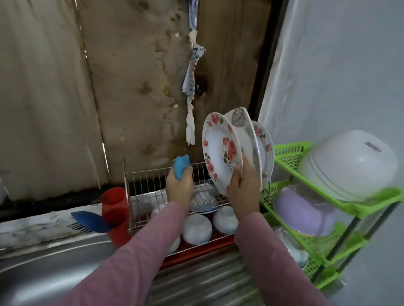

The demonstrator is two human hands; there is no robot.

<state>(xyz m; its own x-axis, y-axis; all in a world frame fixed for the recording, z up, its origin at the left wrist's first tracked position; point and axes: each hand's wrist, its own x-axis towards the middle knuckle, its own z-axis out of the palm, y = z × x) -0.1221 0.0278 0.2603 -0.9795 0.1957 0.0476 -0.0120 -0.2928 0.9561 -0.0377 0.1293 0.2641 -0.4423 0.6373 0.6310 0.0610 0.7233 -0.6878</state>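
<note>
A rose-patterned plate (219,149) is standing on edge above the right end of the wire dish rack (146,180), facing left. The right hand (244,185) is gripping its lower rim, thumb lying on the front and at least one finger reaching up behind it. A leaf-patterned plate (240,122) is leaning close behind it, and a third plate (265,139) with red flowers is showing behind that one. The hand is hiding the bottom edges, so I cannot tell whether the plates are resting in the rack. Just left of them the left hand (179,187) is bunching a blue cloth (181,164) in its curled fingers, holding it over the rack's back rail, with a tuft sticking out above the fist. Below the hands, white bowls (197,228) are lying upside down in the rack, which is sitting on a red tray (202,249). At the rack's left end a red cup (115,205) is holding a blue spatula (89,221) and a fork (76,225), both tilting out to the left. The steel sink (49,268) and its ribbed drainer are spreading out in front. To the right, a green plastic shelf (291,152) is carrying a white domed cover (348,165) on top and a purple bowl (304,210) on the tier beneath. A twisted strip of cloth (193,82) is hanging down the stained wall above the plates.
</note>
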